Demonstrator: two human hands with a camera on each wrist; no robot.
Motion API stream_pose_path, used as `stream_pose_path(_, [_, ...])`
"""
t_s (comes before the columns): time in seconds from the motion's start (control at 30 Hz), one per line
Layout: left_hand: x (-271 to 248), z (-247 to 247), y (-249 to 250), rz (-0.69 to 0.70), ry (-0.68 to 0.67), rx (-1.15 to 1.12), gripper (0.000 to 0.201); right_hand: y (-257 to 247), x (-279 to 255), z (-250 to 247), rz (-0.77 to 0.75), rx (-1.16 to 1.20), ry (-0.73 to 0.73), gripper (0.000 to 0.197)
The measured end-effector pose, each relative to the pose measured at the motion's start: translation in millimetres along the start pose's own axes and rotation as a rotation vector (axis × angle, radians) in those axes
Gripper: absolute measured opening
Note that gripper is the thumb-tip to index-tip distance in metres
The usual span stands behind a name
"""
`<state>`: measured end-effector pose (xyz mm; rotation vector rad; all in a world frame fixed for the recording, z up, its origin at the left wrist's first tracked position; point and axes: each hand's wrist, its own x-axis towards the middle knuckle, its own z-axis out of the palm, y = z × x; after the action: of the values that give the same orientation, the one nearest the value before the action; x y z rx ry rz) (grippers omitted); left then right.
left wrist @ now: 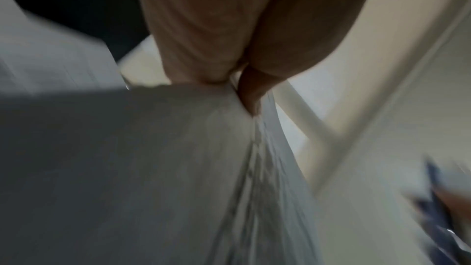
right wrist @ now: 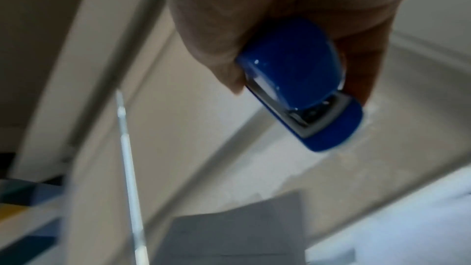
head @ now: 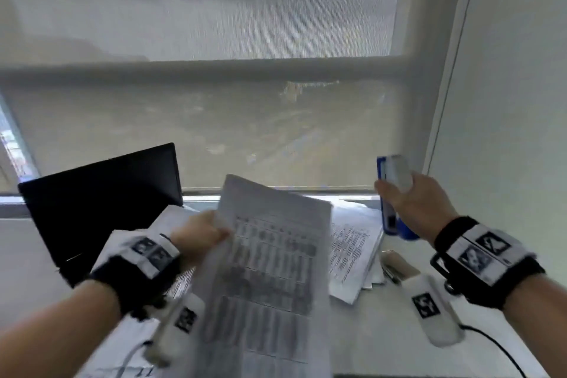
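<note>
My left hand [head: 202,235] pinches a sheaf of printed sheets [head: 270,279] by its left edge and holds it up over the desk; the left wrist view shows thumb and fingers [left wrist: 251,92] clamped on the paper's [left wrist: 178,158] edge. My right hand [head: 414,199] grips a blue stapler [head: 394,193], raised to the right of the sheets. The right wrist view shows the stapler [right wrist: 300,84] with its mouth pointing away from the palm, the hand [right wrist: 242,33] wrapped round its body.
A black laptop [head: 104,202] stands open at the left. More printed papers [head: 352,252] lie in a loose pile on the white desk [head: 399,353]. A window with a mesh blind [head: 214,120] rises behind; a white wall [head: 506,101] closes the right side. A cable [head: 497,350] trails at the lower right.
</note>
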<state>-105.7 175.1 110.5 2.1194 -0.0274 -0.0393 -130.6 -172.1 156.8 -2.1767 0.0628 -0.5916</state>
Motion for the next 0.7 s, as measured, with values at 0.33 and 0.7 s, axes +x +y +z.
stream_pose_path(0.33, [66, -76, -59, -0.260, 0.262, 0.777, 0.055, 126, 31, -3, 0.398, -0.447, -0.232, 0.040])
stream_pose_path(0.7, [76, 144, -27, 0.522, -0.439, 0.979, 0.050, 210, 64, 15, 0.609, -0.753, -0.529, 0.041])
